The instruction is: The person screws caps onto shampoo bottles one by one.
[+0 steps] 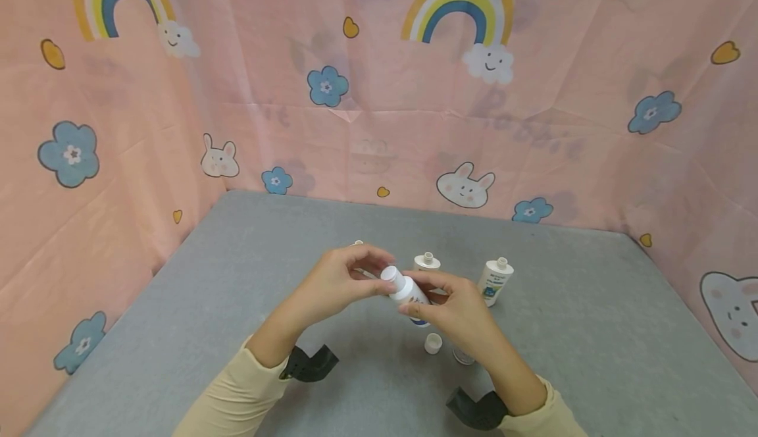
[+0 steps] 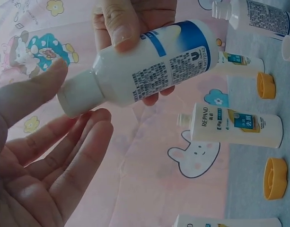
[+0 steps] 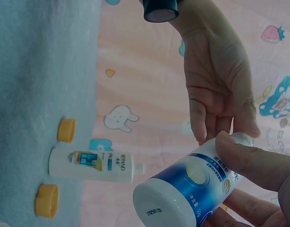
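Note:
Above the table, my right hand [image 1: 458, 302] grips the body of a white bottle [image 2: 159, 71] with a blue label, holding it tilted. My left hand [image 1: 334, 285] is at the bottle's top, its thumb and fingertips pinching the white cap [image 2: 81, 94] from opposite sides. That cap sits on the bottle's neck. In the right wrist view the flat base of the bottle faces the camera, and the left fingers partly hide the cap end. Below the hands, a loose white cap [image 1: 433, 343] lies on the table.
Behind the hands stand uncapped white bottles, one in the middle [image 1: 426, 262] and one to the right [image 1: 495, 282]; another neck [image 1: 358, 243] peeks past the left hand. Yellow caps [image 2: 275, 178] lie by them on the grey table [image 1: 592, 332]. A patterned pink curtain [image 1: 379, 141] encloses the table.

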`<state>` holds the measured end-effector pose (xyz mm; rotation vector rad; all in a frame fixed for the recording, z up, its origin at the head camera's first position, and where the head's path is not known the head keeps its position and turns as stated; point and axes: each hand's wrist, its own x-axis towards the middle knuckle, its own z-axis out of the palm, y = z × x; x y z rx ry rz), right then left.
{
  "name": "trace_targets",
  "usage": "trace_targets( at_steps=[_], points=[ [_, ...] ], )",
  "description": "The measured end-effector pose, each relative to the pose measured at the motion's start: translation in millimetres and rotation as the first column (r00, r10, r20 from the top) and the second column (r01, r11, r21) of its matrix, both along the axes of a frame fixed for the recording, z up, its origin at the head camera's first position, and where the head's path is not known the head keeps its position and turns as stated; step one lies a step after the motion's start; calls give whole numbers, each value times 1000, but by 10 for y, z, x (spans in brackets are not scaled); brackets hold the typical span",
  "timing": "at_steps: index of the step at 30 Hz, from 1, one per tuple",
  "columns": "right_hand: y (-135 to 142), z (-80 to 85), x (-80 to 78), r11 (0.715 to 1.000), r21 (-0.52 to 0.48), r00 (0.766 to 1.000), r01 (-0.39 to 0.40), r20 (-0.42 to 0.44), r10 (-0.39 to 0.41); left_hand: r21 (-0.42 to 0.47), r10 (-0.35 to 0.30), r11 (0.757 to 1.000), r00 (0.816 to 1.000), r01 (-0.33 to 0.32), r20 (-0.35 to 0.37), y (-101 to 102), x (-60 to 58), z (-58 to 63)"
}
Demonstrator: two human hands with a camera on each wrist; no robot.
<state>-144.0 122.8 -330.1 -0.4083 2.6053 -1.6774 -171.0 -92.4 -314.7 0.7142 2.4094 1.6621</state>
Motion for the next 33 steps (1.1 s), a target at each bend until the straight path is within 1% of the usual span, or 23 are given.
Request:
trace_targets(
  at_steps=[5,14,18,23,28,31,33],
  points=[
    [3,5,3,1000,2,1000,-1,-10,1,-8,14,1000,1000,-14,-18,16,-9,-7],
    [6,-2,10,1000,9,1000,1,-5,-1,21,-15,1000,1000,15,-1,13,0,-6],
    [7,-7,6,1000,4,1000,-1,4,1,18,6,1000,1000,-6,15,16,0,-6],
    [8,-8,-1,1000,-5,1000,-7,1,7,6,31,999,999,-31,6,27,-7,-15],
    [10,-9,-11,1000,1,1000,1,1,-1,11,8,1000,1000,-8,-12,28,-1,-14],
    [11,-9,-8,1000,4,1000,2,-4,-2,22,-9,1000,1000,9,-8,26,3,-10],
    [11,-6,-1,1000,4,1000,0,-7,0,20,-4,1000,1000,4,0,25,4,-8]
  ],
)
